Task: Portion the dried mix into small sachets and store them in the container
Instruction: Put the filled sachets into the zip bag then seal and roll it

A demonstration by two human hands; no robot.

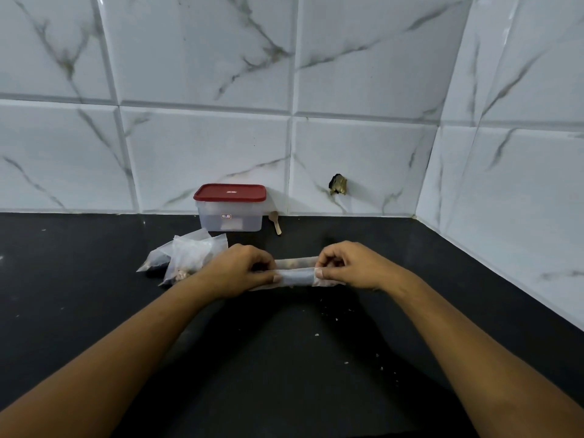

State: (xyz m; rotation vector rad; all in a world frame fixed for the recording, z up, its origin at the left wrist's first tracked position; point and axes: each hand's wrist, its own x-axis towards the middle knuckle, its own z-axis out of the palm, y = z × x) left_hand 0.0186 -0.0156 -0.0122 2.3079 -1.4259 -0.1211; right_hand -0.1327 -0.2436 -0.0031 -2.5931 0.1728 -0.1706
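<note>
Folding looks to be the step in hand: a translucent paper sachet [297, 274] sits in front of the container [230, 220], a little to its right, low on the black countertop [284, 368]. Its near edge is turned over into a long narrow band. The left hand [235, 272] pinches one end and the right hand [350, 267] the other, thumbs and curled fingers closed on the paper.

I judge the sachet light, thin and limp, easy to crease or tear. The dried mix inside is free to shift, so the ends, away from the filling, seem the sensible hold.

The container is clear-walled with its red lid [230, 192] on. Pale shapes show inside, though I cannot tell what they are. Two filled sachets [189, 254] lie in front of it to the left, touching each other. A small wooden spoon [276, 221] rests just right of it. Crumbs [317, 335] dot the counter further forward of it.
</note>
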